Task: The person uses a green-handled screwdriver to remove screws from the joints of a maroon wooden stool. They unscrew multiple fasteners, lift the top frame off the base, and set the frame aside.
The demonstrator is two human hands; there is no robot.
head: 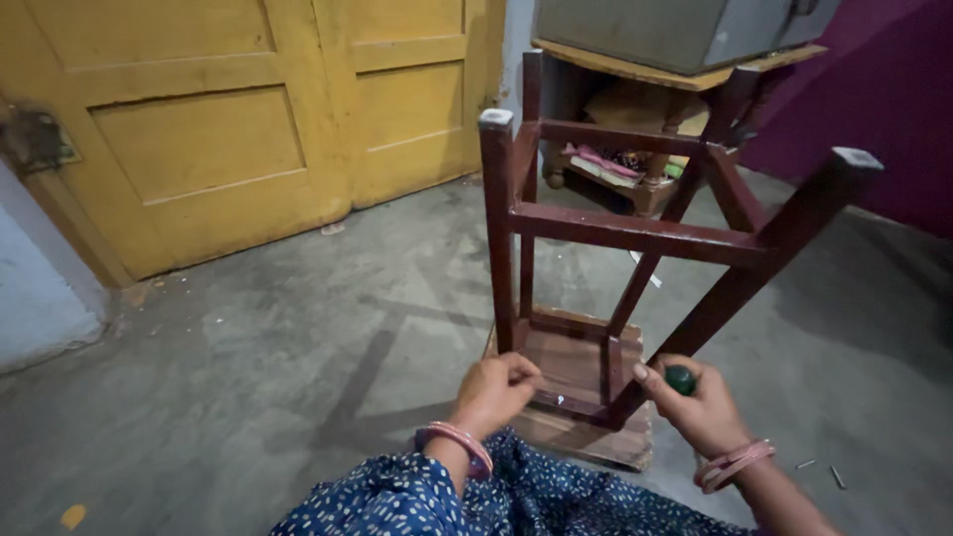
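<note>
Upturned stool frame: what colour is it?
Dark reddish-brown stool, with pale leg tips; head view.

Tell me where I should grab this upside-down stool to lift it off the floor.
Take the stool by the near horizontal rail between its two upturned front legs, coming down from above. It runs level, bare and facing you, so a grip should wrap around it. The left hand rests low at the seat frame and the right hand holds a green-handled tool.
</note>
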